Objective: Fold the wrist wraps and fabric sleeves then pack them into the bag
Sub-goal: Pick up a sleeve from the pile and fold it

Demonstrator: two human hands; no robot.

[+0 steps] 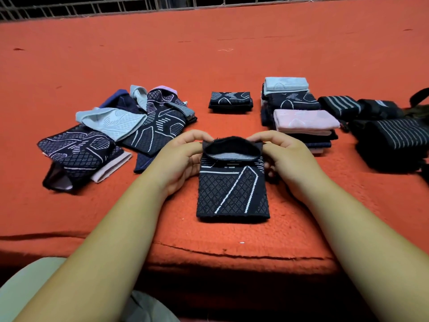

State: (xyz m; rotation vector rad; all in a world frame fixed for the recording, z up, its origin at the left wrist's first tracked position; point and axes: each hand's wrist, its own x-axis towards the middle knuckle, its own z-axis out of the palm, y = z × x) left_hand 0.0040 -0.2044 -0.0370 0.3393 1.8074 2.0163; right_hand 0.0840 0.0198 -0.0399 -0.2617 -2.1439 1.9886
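Note:
A dark navy fabric sleeve (232, 194) with white line and diamond patterns lies flat on the orange cloth in front of me. Its far end is lifted and curled back toward me. My left hand (183, 159) pinches the left corner of that raised end, and my right hand (282, 156) pinches the right corner. A loose heap of unfolded sleeves (111, 133) in navy, light blue and pink lies to the left. One folded navy sleeve (230, 101) sits alone beyond my hands. A stack of folded sleeves (299, 112) stands at the right.
Black wrist wraps (390, 135) with grey stripes lie at the far right, with a dark strap (417, 96) behind them. The orange cloth (209, 54) covers the whole surface; its front edge runs just below the sleeve. A wire grille (116, 5) runs along the back.

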